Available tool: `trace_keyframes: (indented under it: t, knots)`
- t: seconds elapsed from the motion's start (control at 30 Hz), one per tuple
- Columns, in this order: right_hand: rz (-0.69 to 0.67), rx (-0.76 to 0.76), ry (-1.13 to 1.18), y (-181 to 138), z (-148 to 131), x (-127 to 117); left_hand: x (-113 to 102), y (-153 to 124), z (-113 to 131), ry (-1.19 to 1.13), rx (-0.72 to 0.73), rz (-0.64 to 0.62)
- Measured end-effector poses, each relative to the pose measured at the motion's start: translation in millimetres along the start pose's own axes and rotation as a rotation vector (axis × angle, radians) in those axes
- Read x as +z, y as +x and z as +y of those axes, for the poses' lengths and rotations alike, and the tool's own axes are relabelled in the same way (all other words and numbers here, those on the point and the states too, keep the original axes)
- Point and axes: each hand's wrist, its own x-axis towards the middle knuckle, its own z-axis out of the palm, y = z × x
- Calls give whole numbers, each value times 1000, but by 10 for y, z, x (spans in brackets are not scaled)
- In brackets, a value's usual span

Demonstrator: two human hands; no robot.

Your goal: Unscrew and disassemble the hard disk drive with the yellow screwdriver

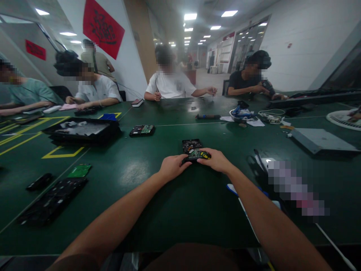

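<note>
Straight ahead of me, both hands hold a small black device with an exposed green circuit board. My left hand grips its left end, with the thumb and fingers closed on the edge. On the opposite end, my right hand is closed round the edge, its fingers near a yellow-and-black piece whose kind I cannot make out. Just beyond the board lies a dark open part with small components; whether it is joined to the device, I cannot tell.
To the left are a black tray, a green board and a black panel. A similar circuit unit lies farther off. On the right stand a grey box and a bowl of blue items. Several people sit across the table.
</note>
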Motion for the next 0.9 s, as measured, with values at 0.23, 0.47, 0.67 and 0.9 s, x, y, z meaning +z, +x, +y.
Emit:
trace_keyframes:
  t: [0.23, 0.47, 0.67, 0.9]
  knots:
    - [2, 7, -23, 2, -9, 0, 12, -3, 12, 13, -10, 30]
    - [0, -23, -72, 4, 10, -14, 38, -8, -15, -45, 18, 56]
    - [9, -33, -35, -3, 5, -22, 19, 6, -19, -61, -19, 27]
    - [9, -27, -83, 27, 24, 23, 13, 14, -18, -73, -55, -10]
